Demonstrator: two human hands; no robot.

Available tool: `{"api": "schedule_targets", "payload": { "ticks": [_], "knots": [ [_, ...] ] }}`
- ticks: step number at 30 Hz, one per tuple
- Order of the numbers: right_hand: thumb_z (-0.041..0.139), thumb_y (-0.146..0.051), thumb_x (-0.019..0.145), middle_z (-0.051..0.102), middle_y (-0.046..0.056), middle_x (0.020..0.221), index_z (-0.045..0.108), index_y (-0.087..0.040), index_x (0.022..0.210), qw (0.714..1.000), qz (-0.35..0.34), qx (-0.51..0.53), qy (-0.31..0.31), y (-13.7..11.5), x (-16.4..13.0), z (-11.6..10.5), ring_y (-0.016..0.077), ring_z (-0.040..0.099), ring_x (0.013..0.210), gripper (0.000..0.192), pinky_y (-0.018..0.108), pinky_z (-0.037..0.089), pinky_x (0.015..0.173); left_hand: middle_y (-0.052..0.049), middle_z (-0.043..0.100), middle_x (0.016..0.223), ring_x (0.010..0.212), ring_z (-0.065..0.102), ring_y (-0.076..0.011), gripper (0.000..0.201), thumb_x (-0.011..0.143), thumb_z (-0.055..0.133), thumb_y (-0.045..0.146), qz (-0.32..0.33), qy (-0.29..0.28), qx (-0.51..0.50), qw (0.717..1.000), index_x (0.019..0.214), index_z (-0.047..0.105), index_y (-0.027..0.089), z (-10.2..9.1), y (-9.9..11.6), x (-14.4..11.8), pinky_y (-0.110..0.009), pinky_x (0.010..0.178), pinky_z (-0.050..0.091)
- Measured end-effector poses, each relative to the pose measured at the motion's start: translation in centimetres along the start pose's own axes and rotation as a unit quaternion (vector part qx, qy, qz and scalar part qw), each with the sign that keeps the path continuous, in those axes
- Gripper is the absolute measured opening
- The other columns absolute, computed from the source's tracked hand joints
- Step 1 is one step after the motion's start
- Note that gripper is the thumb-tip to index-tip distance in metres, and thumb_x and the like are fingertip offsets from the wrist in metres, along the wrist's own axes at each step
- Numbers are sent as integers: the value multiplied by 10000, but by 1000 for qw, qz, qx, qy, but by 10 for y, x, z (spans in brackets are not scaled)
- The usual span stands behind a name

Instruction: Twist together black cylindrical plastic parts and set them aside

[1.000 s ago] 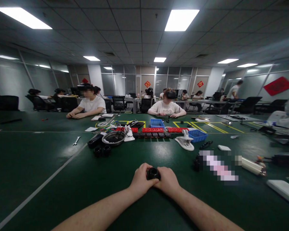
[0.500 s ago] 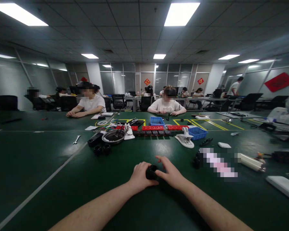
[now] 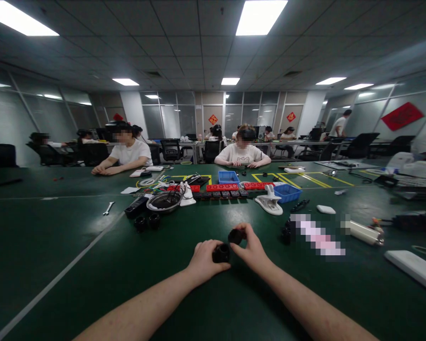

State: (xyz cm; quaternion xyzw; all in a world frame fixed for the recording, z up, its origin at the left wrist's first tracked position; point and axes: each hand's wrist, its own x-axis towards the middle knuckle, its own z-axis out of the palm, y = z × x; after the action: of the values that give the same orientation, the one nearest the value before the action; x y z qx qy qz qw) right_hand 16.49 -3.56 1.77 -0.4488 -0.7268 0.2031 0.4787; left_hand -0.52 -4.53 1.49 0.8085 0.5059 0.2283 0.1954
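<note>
My left hand [image 3: 205, 258] is wrapped round a short black cylindrical part [image 3: 221, 254] with a round opening facing up. Just above and right of it, my right hand [image 3: 247, 246] pinches a black, round, cap-like piece [image 3: 236, 236] between thumb and fingers. The two black pieces are close together, and a narrow gap seems to lie between them. Both hands are low over the green table [image 3: 156, 293]. Several similar black round parts [image 3: 147, 221] stand to the left, beyond my left hand.
Ahead lie red-topped sockets [image 3: 222, 187], a round metal-rimmed dish [image 3: 164, 202], white clip bases [image 3: 270, 201] and blue bins [image 3: 287, 192]. A wrench [image 3: 108, 208] rests at left. On the right are a cream cylinder [image 3: 364, 233] and a white slab [image 3: 413, 270]. People sit across the table.
My right hand's fingers have closed on a round black piece, now held apart from the part in my left hand. My left hand keeps its grip. The view has shifted slightly.
</note>
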Motion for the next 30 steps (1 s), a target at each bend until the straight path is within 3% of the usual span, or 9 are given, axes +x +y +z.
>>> {"api": "schedule_targets", "payload": {
  "ticks": [6,11,16,23,26,30],
  "knots": [
    [560,-86,536,476,2,826,406,-185,844,994,53,-77,-57,30,2,-2,154,478,774,358,280,389,710,-22,567,923,871,506,-206,419,611,605,454,14,-26,-13,999,952,548,216,-8,-1,1,-308,766,374],
    [618,-121,544,502,12,870,451,-195,882,984,48,-137,-105,29,2,-11,178,479,841,384,301,373,748,-37,553,886,820,519,-205,418,581,612,471,-35,-19,-3,999,882,554,187,-22,-17,-2,-287,691,402],
    [624,-107,558,508,20,908,461,-190,895,985,34,-119,-122,29,0,-10,174,487,884,383,295,376,786,-61,552,925,844,529,-231,433,593,581,489,-142,32,-4,989,887,550,173,-53,-69,-29,-292,676,414],
    [631,-164,584,507,44,975,444,-180,1026,987,27,-115,-111,40,-2,-1,183,484,952,480,313,359,855,-121,583,941,855,550,-282,515,620,528,530,-299,132,82,942,936,537,123,-114,-165,-73,-333,671,423],
    [622,-168,592,498,44,986,424,-184,1066,987,29,-118,-105,40,-3,0,180,488,955,513,316,358,862,-132,597,932,851,560,-289,533,624,516,538,-334,154,103,924,955,535,120,-126,-183,-73,-328,642,429],
    [616,-177,598,491,42,982,402,-185,1094,987,26,-123,-96,37,-3,0,182,492,951,540,325,362,860,-120,601,966,904,544,-302,555,638,484,563,-334,164,107,922,1012,519,154,-124,-184,-62,-347,667,420]
  ]
}}
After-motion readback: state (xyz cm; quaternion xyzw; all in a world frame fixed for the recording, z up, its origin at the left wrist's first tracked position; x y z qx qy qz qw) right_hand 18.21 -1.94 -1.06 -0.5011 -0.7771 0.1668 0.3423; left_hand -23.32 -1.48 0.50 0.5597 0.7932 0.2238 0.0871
